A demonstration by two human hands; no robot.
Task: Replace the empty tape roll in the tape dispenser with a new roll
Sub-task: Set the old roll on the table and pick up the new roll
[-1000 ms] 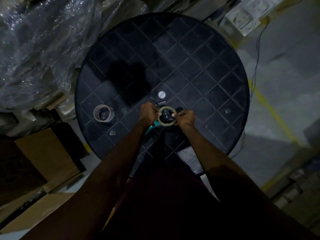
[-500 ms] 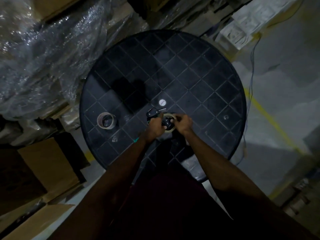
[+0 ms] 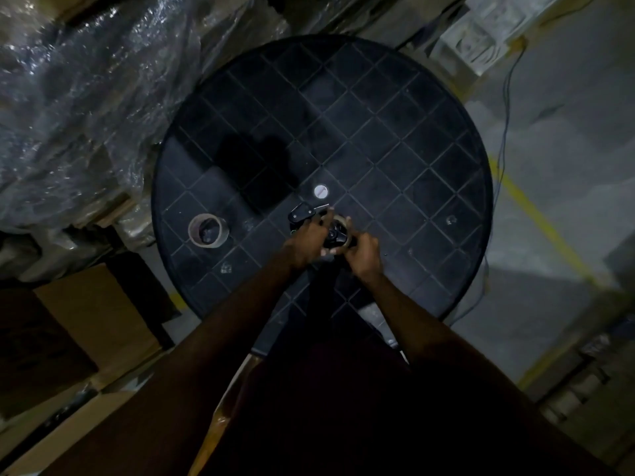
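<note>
Tape dispenser [image 3: 311,221], a black plastic hand-held tool with a spoked hub, held just above the near centre of the round black grid-patterned worktop [image 3: 395,139]; a thin pale tape roll [image 3: 343,223] sits around the hub. The left hand [image 3: 305,240] is closed on the dispenser body, the right hand [image 3: 364,252] pinches the ring's near edge. The ring is judged light, stiff and easily crushed, so best taken by its outer rim, the rigid dispenser by its frame. A second, tan cardboard-cored roll [image 3: 208,231] stands well apart to the left; a small white disc [image 3: 321,191] lies just beyond the hands. Around: plastic-wrapped goods [image 3: 86,97], brown cardboard boxes [image 3: 86,310], grey floor with yellow line [image 3: 536,214]. Lighting dim.
</note>
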